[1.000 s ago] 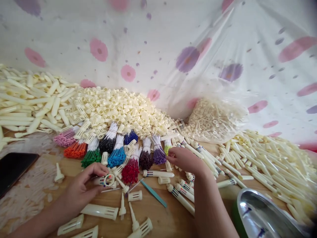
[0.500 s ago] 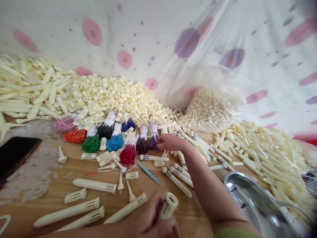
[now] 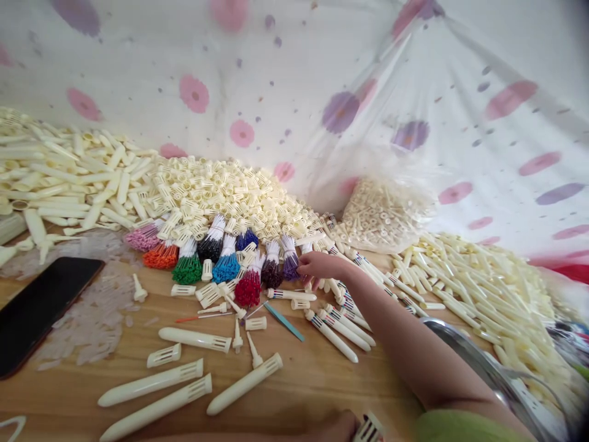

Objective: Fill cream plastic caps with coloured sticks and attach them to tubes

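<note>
My right hand (image 3: 323, 266) reaches to the row of pen refill bundles, fingers bent together beside the purple-tipped bundle (image 3: 291, 261). Whatever is between its fingertips is too small to make out. Partly cut off by the bottom edge, my left hand (image 3: 343, 425) grips a cream slotted pen barrel part (image 3: 368, 430). More bundles stand leftward: dark brown (image 3: 272, 270), red (image 3: 248, 285), light blue (image 3: 225, 265), green (image 3: 187, 267), orange (image 3: 160, 255). Assembled multicolour pens (image 3: 332, 334) lie below my right hand. Blue tweezers (image 3: 284, 321) rest on the wood.
A heap of slotted cream parts (image 3: 230, 190) rises behind the bundles, with cream barrels (image 3: 78, 166) at left. A clear bag of small parts (image 3: 386, 212) stands at the back. Thin cream pieces (image 3: 478, 282), a metal tray (image 3: 464, 350) and a phone (image 3: 43, 313) flank the work area.
The view has shifted. My left hand with the slotted part has gone down and right, mostly out of the picture. My right hand stays by the purple bundle.
</note>
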Demonstrator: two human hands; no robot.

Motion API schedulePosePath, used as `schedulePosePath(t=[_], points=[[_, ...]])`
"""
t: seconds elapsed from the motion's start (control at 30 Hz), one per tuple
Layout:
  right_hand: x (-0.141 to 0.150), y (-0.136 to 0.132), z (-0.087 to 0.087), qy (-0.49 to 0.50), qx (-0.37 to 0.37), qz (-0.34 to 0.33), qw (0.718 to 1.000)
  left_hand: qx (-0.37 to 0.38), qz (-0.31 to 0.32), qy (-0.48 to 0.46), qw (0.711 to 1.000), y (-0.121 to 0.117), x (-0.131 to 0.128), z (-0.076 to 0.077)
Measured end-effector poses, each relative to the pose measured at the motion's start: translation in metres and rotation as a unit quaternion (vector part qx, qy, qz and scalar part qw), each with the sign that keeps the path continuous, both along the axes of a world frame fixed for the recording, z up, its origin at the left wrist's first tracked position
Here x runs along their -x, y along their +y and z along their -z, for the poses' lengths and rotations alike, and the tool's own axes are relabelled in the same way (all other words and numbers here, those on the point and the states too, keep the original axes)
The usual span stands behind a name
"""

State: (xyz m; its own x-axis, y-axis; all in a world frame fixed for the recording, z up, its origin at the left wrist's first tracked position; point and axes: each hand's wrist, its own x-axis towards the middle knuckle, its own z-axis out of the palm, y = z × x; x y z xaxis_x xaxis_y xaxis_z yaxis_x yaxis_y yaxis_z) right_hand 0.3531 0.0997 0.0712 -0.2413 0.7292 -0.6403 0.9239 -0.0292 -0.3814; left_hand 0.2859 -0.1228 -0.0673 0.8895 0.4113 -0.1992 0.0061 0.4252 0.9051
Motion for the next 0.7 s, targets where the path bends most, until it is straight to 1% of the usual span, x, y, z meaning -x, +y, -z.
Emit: schedulePosePath(t=[0.07, 0.13, 0.23, 0.3, 0.33, 0.43, 0.5, 0.57, 0.6, 0.63, 0.67, 0.7], points=[[0.003, -0.011, 0.0, -0.027, -0.049, 0.016, 0.998, -0.03, -0.01, 0.006, 0.999, 0.011, 0.012, -0.004], [0.006, -0.022, -0.001, -0.053, -0.099, 0.027, 0.993, -0.063, -0.032, 0.022, 0.997, 0.023, 0.023, -0.012], [0.008, -0.036, -0.004, -0.074, -0.151, 0.029, 0.985, -0.107, -0.092, 0.051, 0.989, 0.038, 0.037, -0.028], [0.008, -0.044, -0.005, -0.073, -0.172, 0.026, 0.982, -0.138, -0.129, 0.077, 0.979, 0.047, 0.047, -0.04], [0.007, -0.047, -0.005, -0.07, -0.181, 0.026, 0.981, -0.144, -0.158, 0.09, 0.973, 0.051, 0.053, -0.046], [0.005, -0.052, 0.001, -0.045, -0.204, 0.026, 0.978, -0.135, -0.209, 0.095, 0.964, 0.066, 0.072, -0.064], [0.004, -0.052, 0.008, -0.019, -0.21, 0.025, 0.977, -0.078, -0.261, 0.081, 0.959, 0.077, 0.088, -0.076], [0.004, -0.051, 0.016, 0.002, -0.223, 0.024, 0.974, 0.001, -0.288, 0.024, 0.957, 0.089, 0.106, -0.088], [0.004, -0.05, 0.02, 0.008, -0.235, 0.024, 0.972, 0.021, -0.295, 0.008, 0.955, 0.095, 0.116, -0.094], [0.004, -0.05, 0.024, 0.012, -0.249, 0.024, 0.968, 0.023, -0.304, 0.007, 0.952, 0.1, 0.127, -0.1], [0.005, -0.051, 0.027, 0.016, -0.261, 0.022, 0.965, 0.005, -0.315, 0.014, 0.949, 0.105, 0.138, -0.105], [0.005, -0.052, 0.028, 0.023, -0.271, 0.015, 0.962, -0.033, -0.34, 0.026, 0.939, 0.11, 0.149, -0.11]])
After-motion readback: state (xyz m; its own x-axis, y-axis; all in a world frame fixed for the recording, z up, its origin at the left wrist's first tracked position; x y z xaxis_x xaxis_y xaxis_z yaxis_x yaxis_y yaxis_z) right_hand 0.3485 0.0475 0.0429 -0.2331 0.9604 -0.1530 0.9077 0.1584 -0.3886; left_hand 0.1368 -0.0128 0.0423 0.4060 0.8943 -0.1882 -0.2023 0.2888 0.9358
